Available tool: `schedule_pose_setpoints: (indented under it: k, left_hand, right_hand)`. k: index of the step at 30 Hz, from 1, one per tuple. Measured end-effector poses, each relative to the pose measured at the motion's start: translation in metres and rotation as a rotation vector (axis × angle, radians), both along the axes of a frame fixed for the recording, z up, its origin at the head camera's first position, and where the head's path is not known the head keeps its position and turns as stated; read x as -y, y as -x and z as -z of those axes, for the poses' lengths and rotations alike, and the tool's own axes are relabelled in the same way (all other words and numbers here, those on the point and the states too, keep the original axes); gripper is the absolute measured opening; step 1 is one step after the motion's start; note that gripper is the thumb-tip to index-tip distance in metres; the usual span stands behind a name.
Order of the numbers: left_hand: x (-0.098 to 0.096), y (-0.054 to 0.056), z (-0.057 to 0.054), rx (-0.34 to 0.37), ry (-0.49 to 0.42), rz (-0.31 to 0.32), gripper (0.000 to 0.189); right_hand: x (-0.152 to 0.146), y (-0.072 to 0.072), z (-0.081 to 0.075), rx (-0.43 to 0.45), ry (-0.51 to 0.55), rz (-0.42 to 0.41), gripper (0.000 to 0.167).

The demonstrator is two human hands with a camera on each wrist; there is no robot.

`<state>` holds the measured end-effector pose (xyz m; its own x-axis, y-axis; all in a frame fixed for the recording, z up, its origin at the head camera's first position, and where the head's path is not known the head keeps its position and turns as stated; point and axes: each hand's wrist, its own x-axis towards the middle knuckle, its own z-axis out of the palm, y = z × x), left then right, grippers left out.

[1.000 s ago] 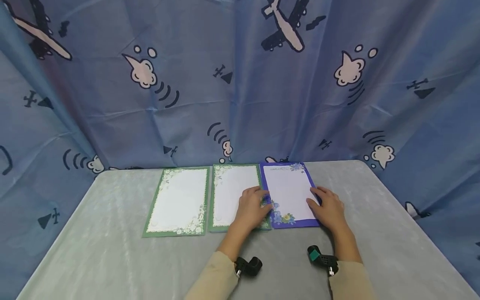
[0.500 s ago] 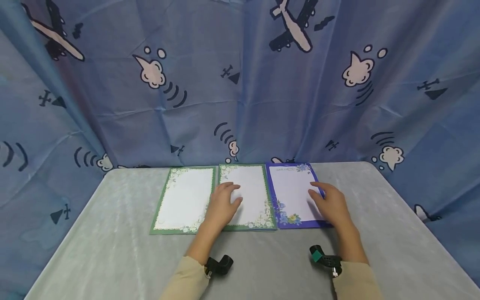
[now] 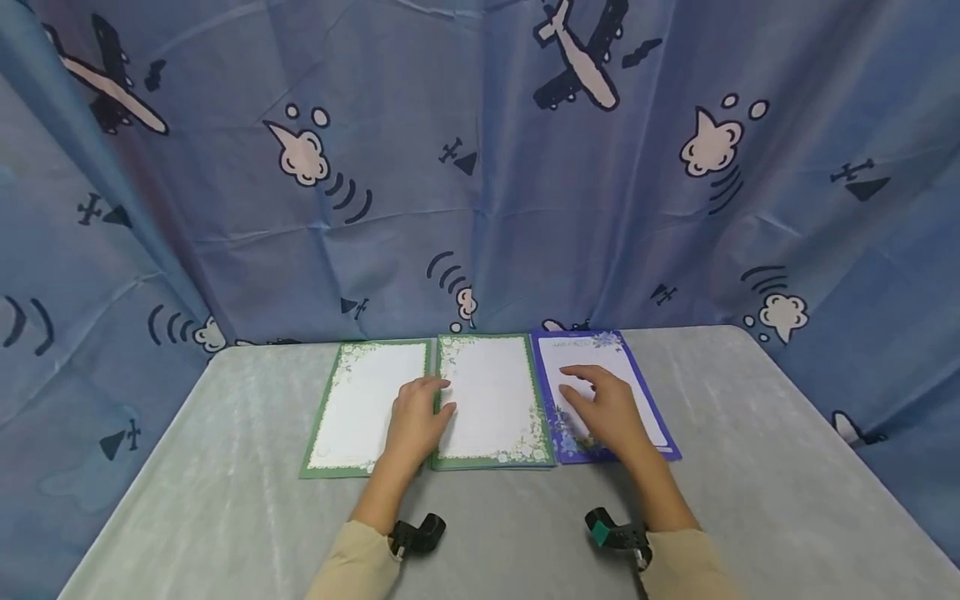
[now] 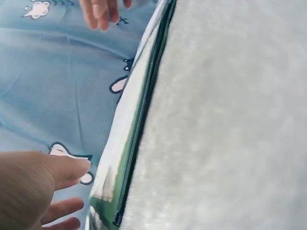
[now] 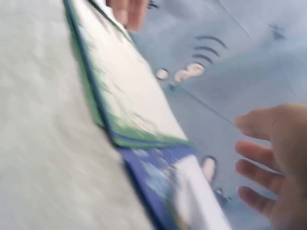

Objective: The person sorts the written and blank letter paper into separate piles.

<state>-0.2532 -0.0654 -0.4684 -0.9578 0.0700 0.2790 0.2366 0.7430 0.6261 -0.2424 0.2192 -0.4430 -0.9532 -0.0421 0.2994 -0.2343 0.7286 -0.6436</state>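
Note:
Three bordered sheets of paper lie in a row on the table. On the left is a green-bordered sheet, partly covered by my left hand. That hand has its fingers relaxed and bent, reaching the left edge of the middle green-bordered sheet; it holds nothing. The middle one shows a layered edge in the right wrist view, like a small stack. My right hand hovers over the purple-bordered sheet, thumb and fingers spread apart with nothing between them. It hides part of the purple sheet's blue flower print.
A pale grey cloth covers the table. Behind its far edge hangs a blue curtain with printed airplanes and clouds. Each wrist wears a black camera mount, such as the one on the left wrist.
My left hand has moved left from between the middle and purple sheets to the left pair's gap. My right hand has left the purple sheet's right edge and moved left over it.

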Motion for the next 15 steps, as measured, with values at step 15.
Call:
schedule_pose_setpoints:
  k: [15]
  left_hand:
    - [0.003,0.005,0.017,-0.044,-0.028,-0.026,0.031]
  right_hand:
    - [0.025,0.005,0.038,0.032,-0.002,-0.122,0.037]
